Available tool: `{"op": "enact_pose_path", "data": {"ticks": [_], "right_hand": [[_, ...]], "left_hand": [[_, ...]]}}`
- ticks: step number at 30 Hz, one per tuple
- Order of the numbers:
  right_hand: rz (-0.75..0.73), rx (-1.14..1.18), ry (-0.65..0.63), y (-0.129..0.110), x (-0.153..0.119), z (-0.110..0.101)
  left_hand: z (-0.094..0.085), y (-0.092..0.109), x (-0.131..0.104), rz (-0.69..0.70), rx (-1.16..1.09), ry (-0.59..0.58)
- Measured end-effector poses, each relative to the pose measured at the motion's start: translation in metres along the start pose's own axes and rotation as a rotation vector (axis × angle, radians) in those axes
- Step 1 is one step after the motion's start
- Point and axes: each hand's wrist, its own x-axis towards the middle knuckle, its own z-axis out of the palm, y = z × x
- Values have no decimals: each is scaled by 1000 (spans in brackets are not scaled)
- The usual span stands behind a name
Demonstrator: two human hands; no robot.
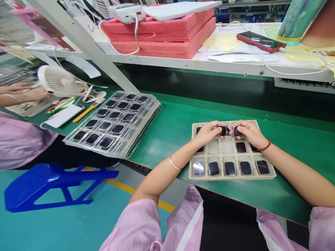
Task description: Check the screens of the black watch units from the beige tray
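Note:
Over the back row of a beige compartment tray [232, 177], my left hand [209, 132] grips a dark square watch-like piece [222, 130] between thumb and fingers. My right hand [248, 133] pinches a similar dark piece [237, 131] close beside it. The two pieces are held a little apart, with a small dark bit between them. Several dark square pieces, such as the front-row one [229, 168], lie in the tray's compartments. Two middle-row compartments just below my hands are bare. My right forearm partly covers a piece at the tray's right side.
Stacked clear trays [115, 115] of dark square pieces stand to the left. Beyond are a yellow brush [89, 111], a white fan [61, 81] and another person's hands [28, 94]. A shelf [157, 62] above holds red foam blocks [162, 35] and a phone [260, 41]. A blue stool [49, 186] is below.

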Motion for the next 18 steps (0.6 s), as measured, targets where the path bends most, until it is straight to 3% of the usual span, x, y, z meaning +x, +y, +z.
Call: {"op": "enact_pose_path", "data": {"ticks": [18], "right_hand": [[-40, -143, 15, 2, 1, 6]], "left_hand": [[1, -5, 1, -8, -5, 16]]}}
